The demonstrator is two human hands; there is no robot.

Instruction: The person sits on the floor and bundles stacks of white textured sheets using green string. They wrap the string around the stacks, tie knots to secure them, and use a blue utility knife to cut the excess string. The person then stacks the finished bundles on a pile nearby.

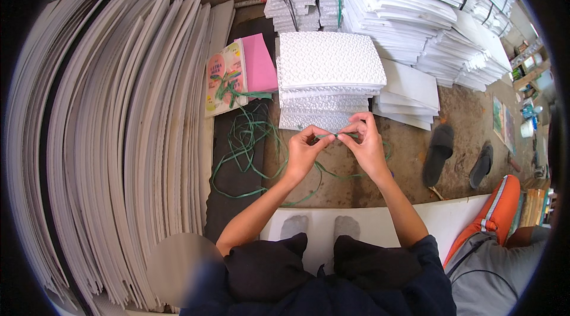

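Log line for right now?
left hand: pinching thin green ribbon | right hand: pinching green ribbon | ahead: stacked white textured rectangular sheets

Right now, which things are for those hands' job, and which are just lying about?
Probably the job:
thin green plastic-looking string, pinched by left hand and right hand
rectangular stack of bumpy white sheets

Probably just lying about:
two dark grey slip-on sandals
flat, multicoloured rectangular sheet

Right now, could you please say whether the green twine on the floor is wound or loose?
Loose: the green twine sprawls in uneven loops over the dark strip and brown floor near the left hand.
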